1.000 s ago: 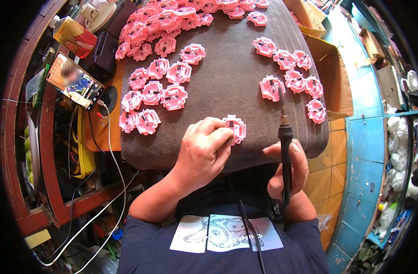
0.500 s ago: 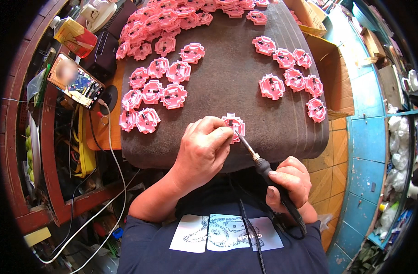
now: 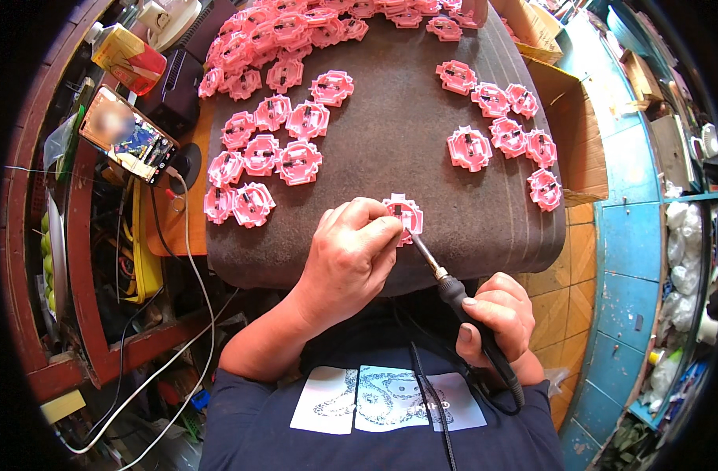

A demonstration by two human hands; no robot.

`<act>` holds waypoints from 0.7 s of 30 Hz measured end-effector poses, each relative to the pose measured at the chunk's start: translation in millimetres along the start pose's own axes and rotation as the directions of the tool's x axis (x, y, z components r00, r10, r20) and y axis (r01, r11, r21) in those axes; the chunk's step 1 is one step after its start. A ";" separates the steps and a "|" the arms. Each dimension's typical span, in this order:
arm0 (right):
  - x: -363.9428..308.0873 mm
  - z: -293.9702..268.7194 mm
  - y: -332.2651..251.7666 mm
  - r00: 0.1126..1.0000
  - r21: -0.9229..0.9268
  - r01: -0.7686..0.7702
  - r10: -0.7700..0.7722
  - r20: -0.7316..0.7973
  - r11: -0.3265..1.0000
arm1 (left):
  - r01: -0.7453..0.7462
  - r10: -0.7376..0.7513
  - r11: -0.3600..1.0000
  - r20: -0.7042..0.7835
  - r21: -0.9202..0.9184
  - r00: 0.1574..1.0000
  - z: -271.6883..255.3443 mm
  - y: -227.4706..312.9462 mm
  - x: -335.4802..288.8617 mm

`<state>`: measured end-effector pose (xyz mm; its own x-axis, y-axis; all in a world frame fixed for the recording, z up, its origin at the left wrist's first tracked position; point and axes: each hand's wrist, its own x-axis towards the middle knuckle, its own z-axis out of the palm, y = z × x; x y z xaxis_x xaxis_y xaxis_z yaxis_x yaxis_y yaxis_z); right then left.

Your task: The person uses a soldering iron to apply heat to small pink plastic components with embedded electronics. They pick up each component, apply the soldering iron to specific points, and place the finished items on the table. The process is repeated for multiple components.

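Note:
A single pink plastic part (image 3: 411,214) with small dark and metal pieces in it lies near the table's front edge. My left hand (image 3: 351,250) is closed in a pinch against its left side. Whatever those fingers hold is hidden behind them. From the lower right, my right hand (image 3: 498,320) grips a soldering iron (image 3: 454,292) by its black handle. The iron's metal tip touches or nearly touches the front of the part; I cannot tell which. A black cord trails from the handle over my lap.
Several like pink parts (image 3: 300,162) stand in rows at the left, others (image 3: 469,149) at the right. A heap of them (image 3: 257,35) covers the far left of the dark table (image 3: 390,118). A cardboard box (image 3: 567,118) adjoins the right edge; a phone (image 3: 129,135) stands at left.
The iron's tip has shifted very slightly on the pink part. Both hands keep almost the same place. A blurred brownish shape has come in at the table's far edge.

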<state>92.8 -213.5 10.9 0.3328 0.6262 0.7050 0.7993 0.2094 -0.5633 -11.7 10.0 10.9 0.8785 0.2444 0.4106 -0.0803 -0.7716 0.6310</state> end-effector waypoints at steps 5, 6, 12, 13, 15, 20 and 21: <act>0.3 0.4 -0.2 1.000 -0.007 -0.003 0.003 0.004 1.000 | -0.001 0.001 1.000 -0.001 -0.010 1.000 0.3 -0.7 0.0; 0.5 0.0 -0.2 1.000 -0.007 -0.003 0.003 0.007 1.000 | -0.001 0.001 1.000 -0.001 -0.009 1.000 0.2 -0.8 0.0; -0.7 -0.4 -0.4 1.000 0.006 -0.006 0.006 0.008 1.000 | 0.011 -0.010 1.000 0.006 -0.012 1.000 -1.0 0.6 0.3; -0.5 -0.4 -0.5 1.000 0.006 -0.006 0.006 0.008 1.000 | 0.011 -0.011 1.000 0.005 -0.009 1.000 -1.2 1.0 0.5; -0.1 -0.2 -0.8 1.000 0.005 -0.006 0.006 0.006 1.000 | 0.010 -0.010 1.000 0.004 -0.007 1.000 -1.0 0.9 0.4; -0.5 0.8 -0.4 1.000 0.004 -0.009 0.009 0.002 1.000 | 0.013 -0.013 1.000 0.010 0.003 1.000 -1.0 1.5 0.4; -0.1 1.5 -0.5 1.000 -0.001 -0.008 0.008 -0.001 1.000 | 0.011 -0.011 1.000 0.011 -0.002 1.000 -0.9 1.1 0.5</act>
<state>91.7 -212.5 10.5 0.3397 0.6274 0.7007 0.7969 0.2037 -0.5687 -11.7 9.8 12.4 0.8842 0.2470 0.3964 -0.0712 -0.7675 0.6371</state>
